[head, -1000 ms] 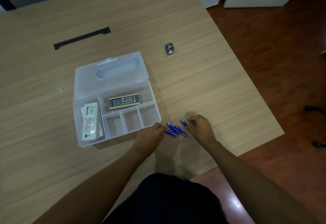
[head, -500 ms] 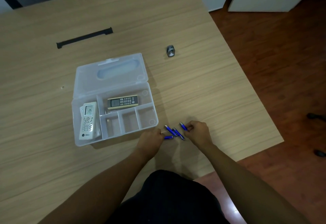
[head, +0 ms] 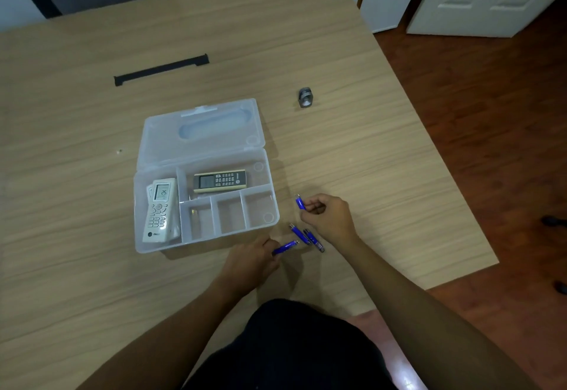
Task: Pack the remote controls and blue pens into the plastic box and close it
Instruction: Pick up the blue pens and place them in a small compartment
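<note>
Our left hand pinches one blue pen, its long axis pointing right and away. Our right hand grips another pen aimed away. Two pens lie on the bench beside the open plastic box.

Both hands, left and right, reach forward with fingers pinched closed.

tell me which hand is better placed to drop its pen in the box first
Left. The left hand with its pen sits right by the box; the right hand is farther away.
</note>
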